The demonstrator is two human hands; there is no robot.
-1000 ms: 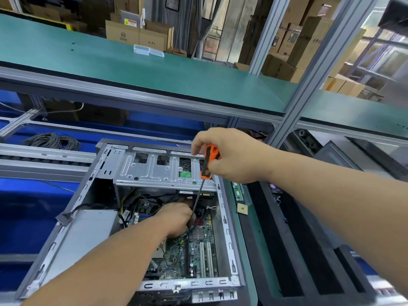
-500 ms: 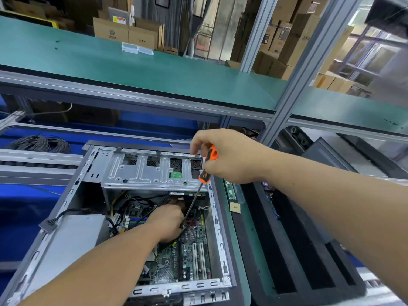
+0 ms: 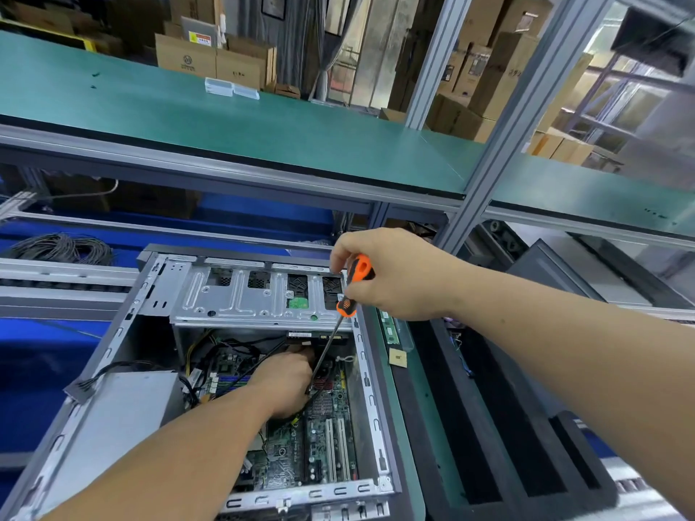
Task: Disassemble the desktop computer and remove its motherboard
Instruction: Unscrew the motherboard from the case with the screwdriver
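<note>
Inside the case [image 3: 370,374], left hand [image 3: 286,381] crowds the screwdriver [image 3: 331,344] shaft.

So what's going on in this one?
A person is working inside an open desktop case lying on a workbench. The right hand grips an orange-handled screwdriver, its shaft angled down into the case toward the motherboard. The left hand reaches into the case beside the shaft's lower end, where the tip is hidden. The motherboard still sits in the case, with cables around it and the drive cage above.
</note>
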